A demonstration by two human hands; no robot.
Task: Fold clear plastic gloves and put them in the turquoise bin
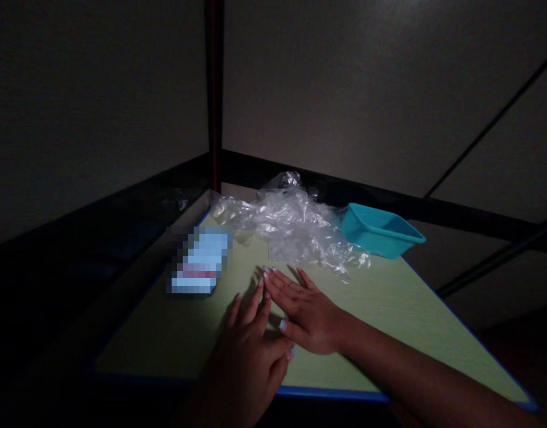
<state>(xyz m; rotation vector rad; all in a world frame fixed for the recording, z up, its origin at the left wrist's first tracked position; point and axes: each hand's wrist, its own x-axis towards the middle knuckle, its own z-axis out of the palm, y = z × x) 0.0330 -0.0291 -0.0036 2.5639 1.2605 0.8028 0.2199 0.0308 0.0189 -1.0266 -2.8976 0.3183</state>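
My left hand [255,345] is over the front middle of the pale green table [366,362], its fingers spread and pointing away from me. My right hand [306,312] lies beside it, palm down with fingers stretched out. The fingertips of both hands come close together, and their thumbs are near each other; whether they touch is hard to tell. Neither hand visibly holds anything. Just beyond the fingertips lies a heap of crumpled clear plastic bags [295,226].
A teal plastic basket [384,235] sits tilted at the back right edge, against the plastic. On the left lies a phone-like object with a blurred bright screen [202,261]. The table has a blue edge, with walls behind and on the left.
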